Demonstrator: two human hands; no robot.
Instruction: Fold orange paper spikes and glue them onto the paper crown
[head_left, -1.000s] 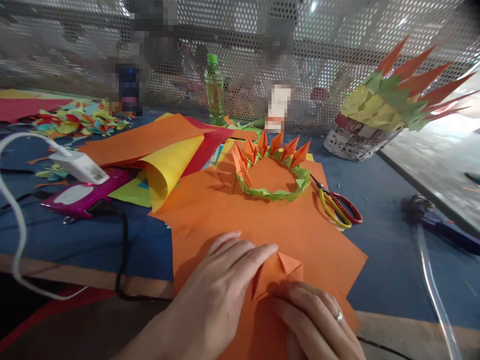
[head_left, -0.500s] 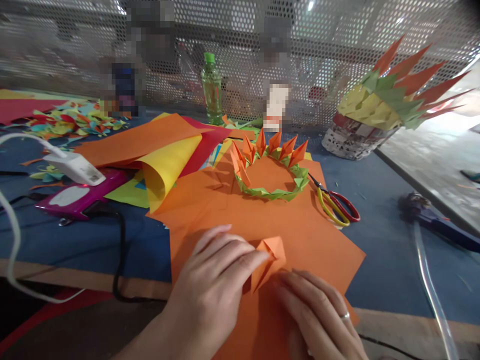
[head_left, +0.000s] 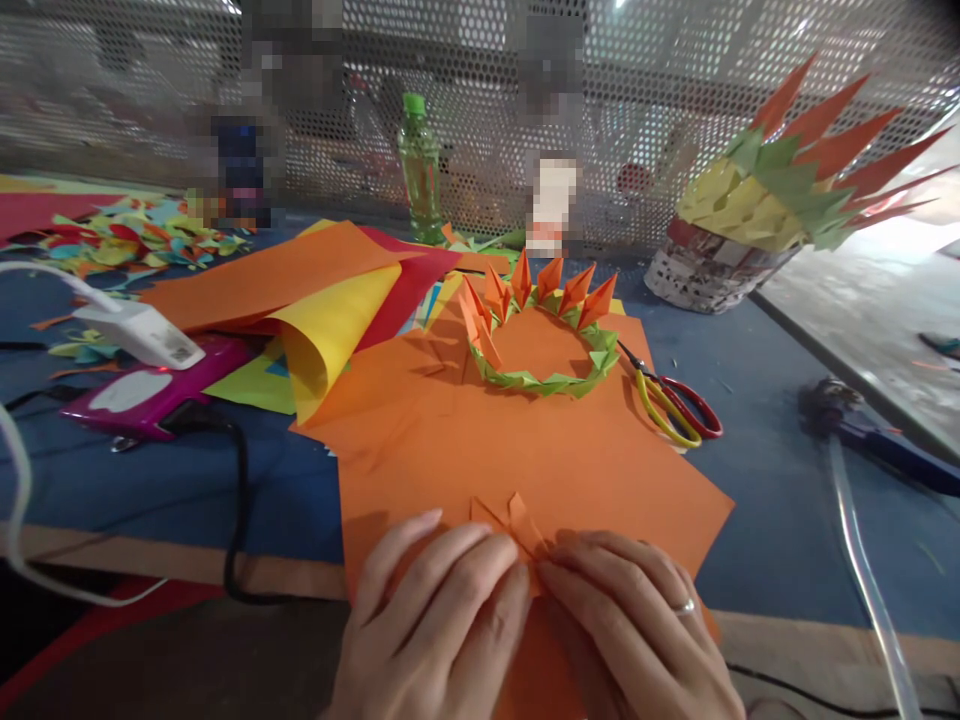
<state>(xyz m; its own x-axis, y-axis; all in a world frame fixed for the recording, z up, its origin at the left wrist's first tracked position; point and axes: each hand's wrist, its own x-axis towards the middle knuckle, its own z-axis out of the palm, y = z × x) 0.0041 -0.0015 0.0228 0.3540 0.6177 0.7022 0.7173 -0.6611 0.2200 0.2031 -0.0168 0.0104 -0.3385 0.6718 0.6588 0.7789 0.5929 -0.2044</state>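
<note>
A small piece of folded orange paper (head_left: 523,522) lies near the table's front edge, with only its upper tips showing. My left hand (head_left: 450,600) has its fingertips closed on its left side. My right hand (head_left: 634,600), a ring on one finger, pinches it from the right; the fingertips of both hands nearly meet. Beneath are large orange paper sheets (head_left: 420,450). Beyond my hands sits a ring of folded green paper (head_left: 547,385) with several orange points (head_left: 551,278) standing along its far and left sides.
Scissors (head_left: 679,405) with red and yellow handles lie right of the ring. A magenta power strip (head_left: 150,395) with cables is at left. Behind are a green-capped bottle (head_left: 420,175), coloured scraps (head_left: 142,232) and a paper-covered pot (head_left: 720,250). A blue-handled tool (head_left: 892,445) lies at right.
My left hand has moved down, and my right hand has closed in beside it. The folded orange paper has been turned and drawn nearer to me, now mostly covered by my fingers.
</note>
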